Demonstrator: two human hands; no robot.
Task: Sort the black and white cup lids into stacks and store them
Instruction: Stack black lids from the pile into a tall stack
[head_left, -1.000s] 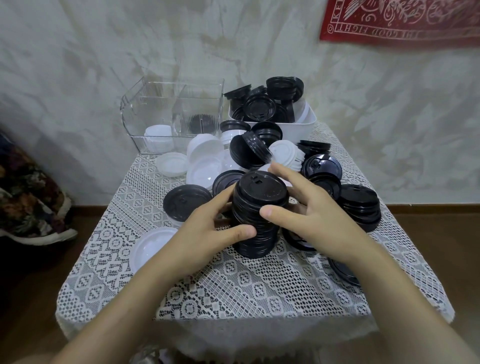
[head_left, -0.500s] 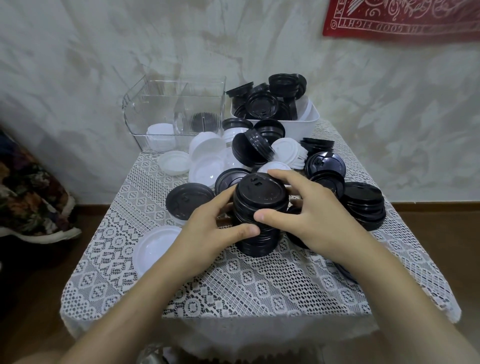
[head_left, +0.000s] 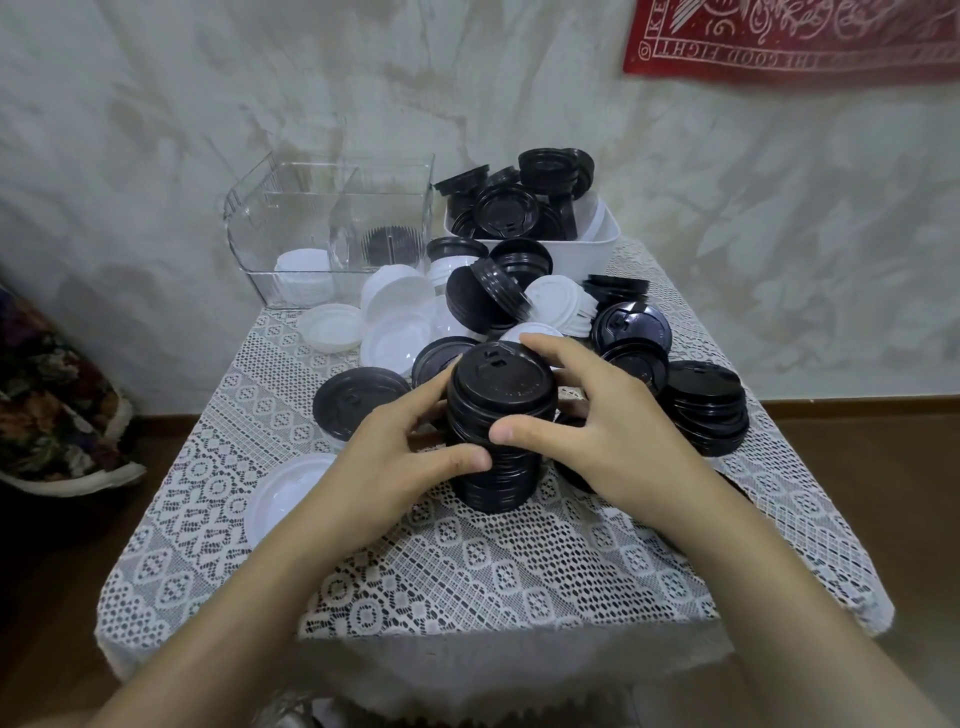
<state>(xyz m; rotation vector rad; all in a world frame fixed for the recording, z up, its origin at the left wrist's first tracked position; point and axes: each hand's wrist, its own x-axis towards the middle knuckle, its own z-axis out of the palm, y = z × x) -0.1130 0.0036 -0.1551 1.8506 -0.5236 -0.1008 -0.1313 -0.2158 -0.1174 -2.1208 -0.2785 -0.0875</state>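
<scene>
A tall stack of black lids stands mid-table on the lace cloth. My left hand grips its left side, thumb across the front. My right hand grips the right side, fingers curled over the top rim. A loose pile of black and white lids lies behind it. A shorter black stack sits to the right. A single black lid and a white lid lie at the left.
A clear plastic bin at the back left holds a white stack and a black stack. A white tub heaped with black lids stands at the back right. The wall is close behind; table edges drop off left, right and front.
Both hands stay on the black stack. My right fingers have curled further over its top rim, and the thumbs have closed in slightly at the front.
</scene>
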